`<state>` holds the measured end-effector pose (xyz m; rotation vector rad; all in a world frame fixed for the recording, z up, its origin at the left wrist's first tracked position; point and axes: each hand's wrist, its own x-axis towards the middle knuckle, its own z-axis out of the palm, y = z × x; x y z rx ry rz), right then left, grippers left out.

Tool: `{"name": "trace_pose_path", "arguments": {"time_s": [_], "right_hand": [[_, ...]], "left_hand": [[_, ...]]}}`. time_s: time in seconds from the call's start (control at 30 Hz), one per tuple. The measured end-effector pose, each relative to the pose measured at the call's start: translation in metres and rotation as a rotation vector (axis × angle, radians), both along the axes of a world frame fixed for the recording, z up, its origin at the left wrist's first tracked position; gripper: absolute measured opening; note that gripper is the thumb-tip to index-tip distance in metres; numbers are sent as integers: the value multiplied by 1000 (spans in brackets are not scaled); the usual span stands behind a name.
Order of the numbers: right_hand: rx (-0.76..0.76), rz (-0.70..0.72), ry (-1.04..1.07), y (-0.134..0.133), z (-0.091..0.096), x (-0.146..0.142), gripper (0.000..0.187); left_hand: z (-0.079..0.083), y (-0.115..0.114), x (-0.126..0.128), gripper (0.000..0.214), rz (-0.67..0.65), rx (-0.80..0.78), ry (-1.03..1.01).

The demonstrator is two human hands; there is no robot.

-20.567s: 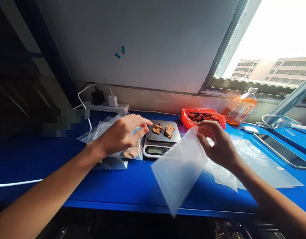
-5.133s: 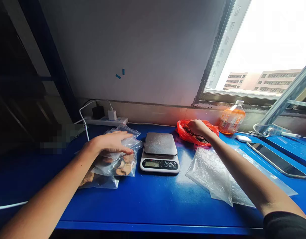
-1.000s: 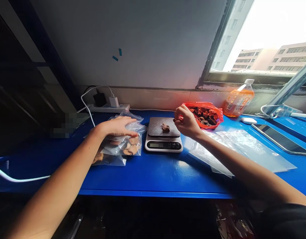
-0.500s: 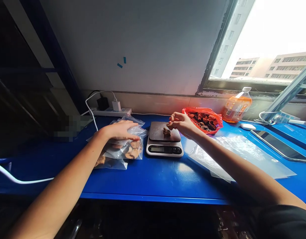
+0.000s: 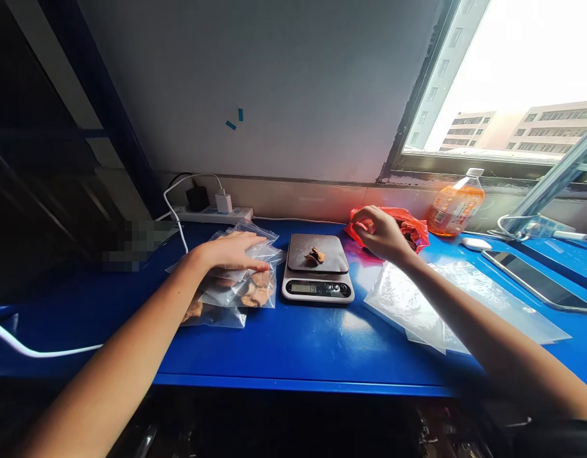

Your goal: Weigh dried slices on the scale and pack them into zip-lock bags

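My left hand (image 5: 233, 251) lies flat with fingers spread on a pile of clear zip bags (image 5: 259, 289) that hold tan and brown dried slices. In the middle stands a white kitchen scale (image 5: 293, 270) with a lit display. A small heap of dried brown pieces (image 5: 315, 256) rests on its plate. My right hand (image 5: 381, 230) is over the left part of a red plastic bag (image 5: 421, 224) filled with dark dried pieces. Its fingers are curved and apart, and I see nothing held in them. The hand hides much of the bag's contents.
Flat clear bags (image 5: 488, 312) lie at the right, partly under my right forearm. Behind them are an orange drink bottle (image 5: 455, 207), a white case (image 5: 476, 243) and a phone (image 5: 536, 280). A power strip (image 5: 236, 214) with chargers and cables runs along the wall.
My right hand has let go of a dried piece on the scale and moved right to the red bag. The left hand has stayed on the zip bags.
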<state>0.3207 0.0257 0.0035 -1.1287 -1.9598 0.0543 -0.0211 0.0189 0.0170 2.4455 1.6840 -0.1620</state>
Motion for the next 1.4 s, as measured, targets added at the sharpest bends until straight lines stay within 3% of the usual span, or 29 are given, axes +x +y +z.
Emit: {"name": "trace_pose_path", "arguments": {"time_s": [0.13, 0.23, 0.4, 0.67, 0.97, 1.1, 1.23, 1.4], "right_hand": [[-140, -361, -32, 21, -7, 57, 14], [-253, -482, -142, 32, -21, 86, 20], [-286, -443, -270, 46, -35, 98, 25], [-325, -377, -533, 76, -32, 97, 17], [-269, -279, -615, 72, -34, 104, 32], [-221, -269, -586, 69, -32, 102, 21], [-166, -350, -483, 58, -31, 103, 19], [-119, -412, -154, 36, -31, 104, 21]], "left_hand": [[-2, 3, -2, 102, -3, 3, -7], [-4, 6, -4, 104, -1, -2, -12], [-3, 5, -4, 104, 2, -3, -8], [-4, 6, -6, 105, 8, -6, -28], [-6, 8, -7, 106, 1, 10, -25], [-4, 6, -5, 104, 11, 3, -21], [-3, 5, -6, 105, 9, -5, -20], [-5, 6, -6, 105, 8, -12, -26]]}}
